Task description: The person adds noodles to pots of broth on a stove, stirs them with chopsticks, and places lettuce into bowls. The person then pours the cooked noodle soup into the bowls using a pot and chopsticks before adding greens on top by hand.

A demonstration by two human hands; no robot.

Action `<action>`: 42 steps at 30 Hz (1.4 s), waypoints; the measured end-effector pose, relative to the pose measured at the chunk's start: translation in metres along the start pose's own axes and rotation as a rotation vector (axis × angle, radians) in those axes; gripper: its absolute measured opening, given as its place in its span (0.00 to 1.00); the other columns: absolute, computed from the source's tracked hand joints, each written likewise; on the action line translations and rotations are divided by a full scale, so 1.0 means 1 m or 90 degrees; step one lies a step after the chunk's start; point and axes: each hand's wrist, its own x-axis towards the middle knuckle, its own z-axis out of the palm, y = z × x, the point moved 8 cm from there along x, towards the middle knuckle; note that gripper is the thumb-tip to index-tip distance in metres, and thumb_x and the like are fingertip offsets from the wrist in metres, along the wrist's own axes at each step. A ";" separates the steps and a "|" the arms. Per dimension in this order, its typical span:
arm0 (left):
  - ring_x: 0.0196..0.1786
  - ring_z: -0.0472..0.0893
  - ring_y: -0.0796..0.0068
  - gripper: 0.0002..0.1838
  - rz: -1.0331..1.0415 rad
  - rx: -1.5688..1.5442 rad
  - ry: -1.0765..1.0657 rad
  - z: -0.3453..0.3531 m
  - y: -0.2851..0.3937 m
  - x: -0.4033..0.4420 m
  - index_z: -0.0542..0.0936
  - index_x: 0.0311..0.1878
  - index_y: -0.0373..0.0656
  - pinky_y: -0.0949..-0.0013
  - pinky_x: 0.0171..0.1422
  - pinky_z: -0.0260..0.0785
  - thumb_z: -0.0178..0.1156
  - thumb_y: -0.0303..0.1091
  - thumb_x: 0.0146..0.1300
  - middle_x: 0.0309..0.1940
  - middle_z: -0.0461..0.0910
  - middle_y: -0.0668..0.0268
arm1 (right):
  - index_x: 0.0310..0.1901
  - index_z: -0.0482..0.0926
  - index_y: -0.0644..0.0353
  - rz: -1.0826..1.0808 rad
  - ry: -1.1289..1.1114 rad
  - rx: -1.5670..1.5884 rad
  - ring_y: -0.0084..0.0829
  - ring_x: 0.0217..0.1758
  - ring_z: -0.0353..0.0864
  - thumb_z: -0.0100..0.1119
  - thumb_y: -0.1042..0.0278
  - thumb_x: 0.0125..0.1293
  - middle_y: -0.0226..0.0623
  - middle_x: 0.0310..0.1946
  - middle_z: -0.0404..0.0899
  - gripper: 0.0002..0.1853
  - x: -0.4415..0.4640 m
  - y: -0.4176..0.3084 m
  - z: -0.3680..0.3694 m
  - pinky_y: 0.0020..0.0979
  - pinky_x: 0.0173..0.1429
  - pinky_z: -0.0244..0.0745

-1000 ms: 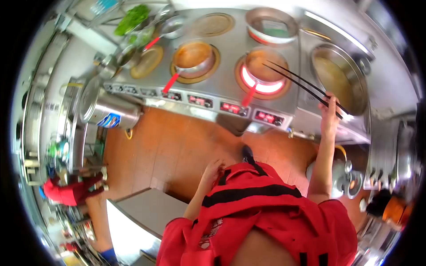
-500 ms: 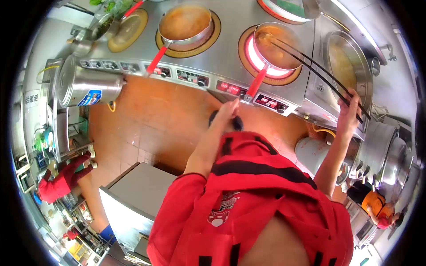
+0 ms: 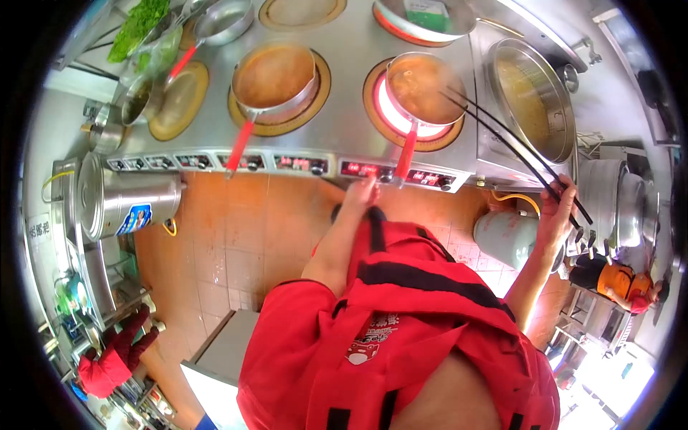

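My right hand (image 3: 556, 209) is closed around a pair of long black chopsticks (image 3: 514, 147). Their tips reach over the right side of a steaming saucepan (image 3: 412, 122) of orange-brown broth (image 3: 419, 86). This pan sits on a glowing burner, and its red handle (image 3: 406, 154) points toward me. At the front control panel (image 3: 423, 178), my left hand (image 3: 364, 192) is just left of that handle, close to a black knob (image 3: 385, 174). Its fingers are small and partly hidden, so I cannot tell whether they grip the knob.
A second pan of broth (image 3: 274, 80) stands on the burner to the left. A large steel pot (image 3: 494, 93) of yellowish liquid is at right. A wide pan (image 3: 387, 25) sits behind, a gas cylinder (image 3: 505, 236) below. Co-workers (image 3: 107, 369) are at both sides.
The view has shifted, so the stove's far side shows more. The chopstick tips have moved from the middle of the broth toward the pan's right side. My left hand stays by the panel.
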 end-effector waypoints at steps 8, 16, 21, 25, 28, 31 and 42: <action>0.23 0.78 0.75 0.24 -0.126 0.115 -0.095 0.030 0.029 -0.072 0.79 0.29 0.42 0.72 0.25 0.70 0.50 0.53 0.68 0.21 0.79 0.65 | 0.47 0.77 0.65 0.030 -0.124 -0.026 0.23 0.33 0.76 0.50 0.61 0.71 0.35 0.36 0.77 0.15 0.025 0.040 0.080 0.24 0.41 0.74; 0.42 0.79 0.66 0.25 -0.039 -0.111 -0.319 0.104 0.112 -0.084 0.72 0.56 0.40 0.62 0.48 0.73 0.48 0.52 0.69 0.42 0.79 0.59 | 0.44 0.80 0.64 0.032 -0.185 -0.123 0.21 0.31 0.76 0.52 0.60 0.69 0.34 0.31 0.79 0.15 0.031 0.013 0.064 0.22 0.37 0.72; 0.32 0.77 0.65 0.18 0.014 -0.100 -0.338 0.142 0.137 -0.087 0.74 0.48 0.40 0.64 0.37 0.72 0.57 0.45 0.65 0.37 0.77 0.61 | 0.44 0.80 0.63 -0.022 -0.172 -0.169 0.21 0.26 0.76 0.53 0.59 0.69 0.34 0.29 0.80 0.15 0.056 -0.016 0.040 0.20 0.34 0.70; 0.23 0.74 0.75 0.13 -0.054 -0.136 -0.371 0.147 0.129 -0.074 0.74 0.45 0.41 0.78 0.23 0.65 0.56 0.41 0.66 0.30 0.75 0.65 | 0.44 0.80 0.63 0.005 -0.129 -0.134 0.21 0.28 0.76 0.54 0.59 0.68 0.34 0.30 0.80 0.15 0.061 0.017 0.041 0.21 0.34 0.71; 0.19 0.71 0.78 0.12 -0.062 -0.131 -0.364 0.151 0.129 -0.079 0.74 0.42 0.42 0.79 0.20 0.62 0.56 0.41 0.66 0.26 0.73 0.68 | 0.42 0.79 0.62 0.101 -0.047 0.048 0.20 0.25 0.73 0.54 0.62 0.68 0.30 0.27 0.76 0.12 0.054 0.074 0.040 0.20 0.31 0.70; 0.18 0.70 0.79 0.13 -0.130 -0.150 -0.274 0.144 0.113 -0.072 0.74 0.40 0.43 0.78 0.19 0.61 0.57 0.43 0.65 0.22 0.72 0.71 | 0.44 0.78 0.61 0.168 -0.038 0.208 0.20 0.26 0.74 0.54 0.62 0.68 0.31 0.28 0.77 0.12 0.039 0.131 0.040 0.19 0.29 0.73; 0.12 0.60 0.86 0.08 -0.066 -0.016 -0.286 0.135 0.126 -0.080 0.69 0.36 0.47 0.79 0.13 0.47 0.59 0.36 0.63 0.16 0.63 0.76 | 0.45 0.72 0.66 0.311 0.177 0.546 0.33 0.38 0.77 0.53 0.61 0.68 0.41 0.37 0.74 0.15 -0.026 0.198 0.039 0.31 0.44 0.81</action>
